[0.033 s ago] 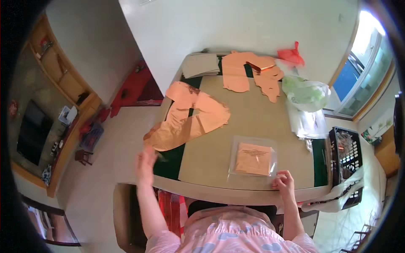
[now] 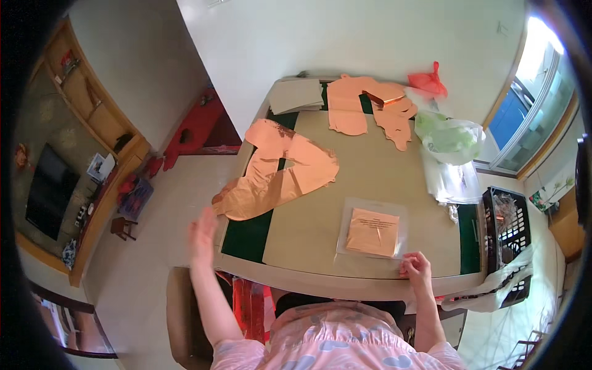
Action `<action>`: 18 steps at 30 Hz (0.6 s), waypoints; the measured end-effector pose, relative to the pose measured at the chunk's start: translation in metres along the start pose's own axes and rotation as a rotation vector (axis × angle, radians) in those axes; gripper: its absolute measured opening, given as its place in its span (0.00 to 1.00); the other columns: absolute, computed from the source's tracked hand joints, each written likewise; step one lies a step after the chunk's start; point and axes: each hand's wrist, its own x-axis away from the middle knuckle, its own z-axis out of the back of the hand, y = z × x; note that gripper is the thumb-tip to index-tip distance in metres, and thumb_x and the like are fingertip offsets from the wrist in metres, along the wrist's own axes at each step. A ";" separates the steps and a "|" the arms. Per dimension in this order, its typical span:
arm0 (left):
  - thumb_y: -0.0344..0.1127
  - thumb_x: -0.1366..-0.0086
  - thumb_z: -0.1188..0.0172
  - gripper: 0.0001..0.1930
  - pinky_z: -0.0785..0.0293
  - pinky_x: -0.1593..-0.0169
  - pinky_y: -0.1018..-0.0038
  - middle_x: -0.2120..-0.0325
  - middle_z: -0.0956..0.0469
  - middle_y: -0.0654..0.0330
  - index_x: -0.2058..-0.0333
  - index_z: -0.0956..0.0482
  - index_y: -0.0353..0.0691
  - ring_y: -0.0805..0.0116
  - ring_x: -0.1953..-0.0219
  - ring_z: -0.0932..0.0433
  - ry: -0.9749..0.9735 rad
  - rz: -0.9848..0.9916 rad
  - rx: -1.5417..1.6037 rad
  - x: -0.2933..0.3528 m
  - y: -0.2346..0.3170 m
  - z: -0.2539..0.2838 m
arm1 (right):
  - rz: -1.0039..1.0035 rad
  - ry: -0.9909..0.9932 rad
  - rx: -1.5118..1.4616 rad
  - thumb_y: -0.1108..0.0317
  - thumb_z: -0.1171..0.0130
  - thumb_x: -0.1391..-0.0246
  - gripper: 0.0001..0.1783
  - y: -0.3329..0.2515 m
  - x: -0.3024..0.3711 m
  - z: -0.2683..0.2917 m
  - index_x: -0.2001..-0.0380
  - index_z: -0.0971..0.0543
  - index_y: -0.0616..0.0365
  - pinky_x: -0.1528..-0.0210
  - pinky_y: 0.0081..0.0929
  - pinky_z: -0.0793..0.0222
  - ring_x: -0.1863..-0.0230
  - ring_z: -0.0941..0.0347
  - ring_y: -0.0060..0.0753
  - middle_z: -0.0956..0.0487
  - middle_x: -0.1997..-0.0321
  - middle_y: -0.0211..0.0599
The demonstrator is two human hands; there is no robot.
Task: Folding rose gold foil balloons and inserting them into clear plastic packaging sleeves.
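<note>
A flat, copper-coloured foil balloon (image 2: pixel 293 161) lies across the left side of the table. My left hand (image 2: pixel 201 237) is just off the table's left edge, beside the balloon's near end and apart from it. Its fingers are stretched out, a little blurred, and hold nothing I can see. Near the front edge, a folded copper foil piece with dark print lies in a clear plastic bag (image 2: pixel 372 232). My right hand (image 2: pixel 415 265) rests by the bag's lower right corner with curled fingers; whether they pinch the film is hidden.
At the back lie another copper foil balloon (image 2: pixel 348 105) and a stack of grey sheets (image 2: pixel 296 97). Along the right are a red plastic bag (image 2: pixel 427 81), a green-white bag (image 2: pixel 447 137), clear sleeves (image 2: pixel 453 182) and a black basket (image 2: pixel 507 225). A chair (image 2: pixel 180 314) stands at front left.
My left hand has drawn back left and toward me, away from the balloon's near end. My right hand stays nearly still; the view has shifted slightly.
</note>
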 end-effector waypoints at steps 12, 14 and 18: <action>0.34 0.34 0.49 0.09 0.27 0.61 0.62 0.70 0.22 0.48 0.64 0.23 0.36 0.56 0.65 0.21 0.302 -0.335 -1.680 -0.051 0.036 0.011 | 0.045 -0.153 0.160 0.85 0.57 0.45 0.17 -0.003 0.013 0.000 0.57 0.23 0.62 0.59 0.19 0.26 0.64 0.26 0.20 0.23 0.66 0.29; 0.32 0.34 0.47 0.06 0.27 0.60 0.64 0.71 0.24 0.51 0.66 0.25 0.36 0.57 0.65 0.23 0.099 -0.391 -1.432 -0.002 0.040 -0.081 | 0.169 -0.206 0.210 0.88 0.55 0.50 0.21 0.020 0.005 0.012 0.55 0.23 0.61 0.57 0.18 0.27 0.60 0.26 0.22 0.24 0.61 0.31; 0.38 0.37 0.42 0.10 0.30 0.46 0.61 0.55 0.23 0.55 0.59 0.23 0.43 0.55 0.49 0.26 -0.669 -0.748 -1.183 0.069 -0.066 -0.156 | 0.301 -0.163 0.434 0.85 0.48 0.52 0.19 -0.008 0.019 -0.015 0.57 0.22 0.58 0.61 0.23 0.26 0.62 0.24 0.30 0.25 0.63 0.37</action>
